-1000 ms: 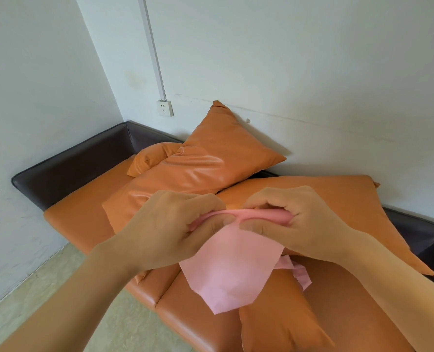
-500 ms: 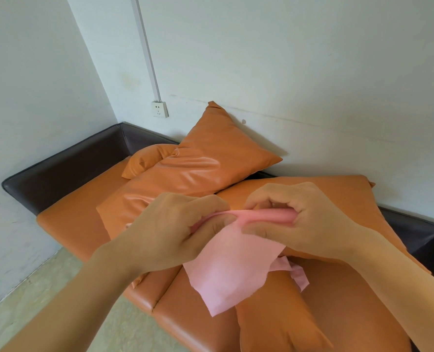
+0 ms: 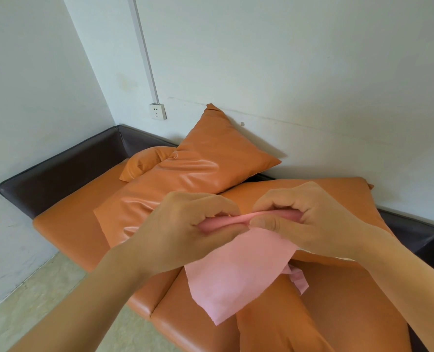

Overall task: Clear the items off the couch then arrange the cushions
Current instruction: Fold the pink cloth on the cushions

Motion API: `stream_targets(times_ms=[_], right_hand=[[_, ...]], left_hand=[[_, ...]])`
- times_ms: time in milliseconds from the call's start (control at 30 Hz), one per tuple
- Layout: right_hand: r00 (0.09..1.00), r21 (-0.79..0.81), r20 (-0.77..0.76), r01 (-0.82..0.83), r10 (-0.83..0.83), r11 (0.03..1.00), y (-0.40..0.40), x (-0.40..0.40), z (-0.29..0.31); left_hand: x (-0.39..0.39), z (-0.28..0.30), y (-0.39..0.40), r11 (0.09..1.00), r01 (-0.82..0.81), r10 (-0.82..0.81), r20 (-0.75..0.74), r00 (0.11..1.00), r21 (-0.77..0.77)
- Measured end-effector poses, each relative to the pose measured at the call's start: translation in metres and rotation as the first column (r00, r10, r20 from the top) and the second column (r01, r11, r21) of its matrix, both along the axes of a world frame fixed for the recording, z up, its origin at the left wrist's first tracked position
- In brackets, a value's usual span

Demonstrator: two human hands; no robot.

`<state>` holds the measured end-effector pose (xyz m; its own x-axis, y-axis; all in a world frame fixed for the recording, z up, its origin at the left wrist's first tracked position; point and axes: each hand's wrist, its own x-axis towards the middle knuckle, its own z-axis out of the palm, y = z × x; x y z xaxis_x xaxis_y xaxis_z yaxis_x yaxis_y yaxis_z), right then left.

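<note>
Holding the pink cloth (image 3: 238, 270) up off the couch (image 3: 66, 224) by its rolled top edge, we pinch it with left hand (image 3: 185, 232) and right hand (image 3: 309, 219) side by side, fingers and thumbs of both curled tight on the fold, so the loose sheet hangs free over the seat and likely folds or lifts away clean. Behind it, the big cushion (image 3: 185, 179) leans crooked on the wall with a small cushion (image 3: 144, 161) tucked at its left, a flat cushion (image 3: 337, 196) lies under our right wrist and another (image 3: 274, 321) sits near the front edge, so arranging looks not yet begun.
</note>
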<state>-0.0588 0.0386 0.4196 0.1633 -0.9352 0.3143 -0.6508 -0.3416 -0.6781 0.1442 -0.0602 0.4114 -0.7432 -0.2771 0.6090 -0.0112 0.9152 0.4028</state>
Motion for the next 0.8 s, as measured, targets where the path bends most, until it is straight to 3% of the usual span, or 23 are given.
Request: stream_targets(times_ms=[300, 533, 700, 800], right_hand=[[1.0, 0.03, 0.013, -0.008, 0.007, 1.0, 0.0, -0.004, 0.006], [0.999, -0.011, -0.031, 0.025, -0.025, 1.0, 0.0, -0.005, 0.008], [1.0, 0.07, 0.005, -0.01, 0.009, 0.998, -0.003, -0.01, 0.007], [0.999, 0.013, -0.048, 0.01, -0.01, 1.0, -0.003, -0.01, 0.005]], left_hand=[[-0.001, 0.003, -0.009, 0.993, -0.026, 0.033, 0.056, 0.998, -0.118], [-0.001, 0.012, -0.013, 0.998, 0.043, -0.048, 0.103, 0.993, 0.053], [0.0, 0.011, -0.015, 0.985, -0.03, 0.053, 0.13, 0.99, -0.167], [0.001, 0.008, -0.017, 0.957, -0.037, 0.074, 0.118, 0.99, -0.287]])
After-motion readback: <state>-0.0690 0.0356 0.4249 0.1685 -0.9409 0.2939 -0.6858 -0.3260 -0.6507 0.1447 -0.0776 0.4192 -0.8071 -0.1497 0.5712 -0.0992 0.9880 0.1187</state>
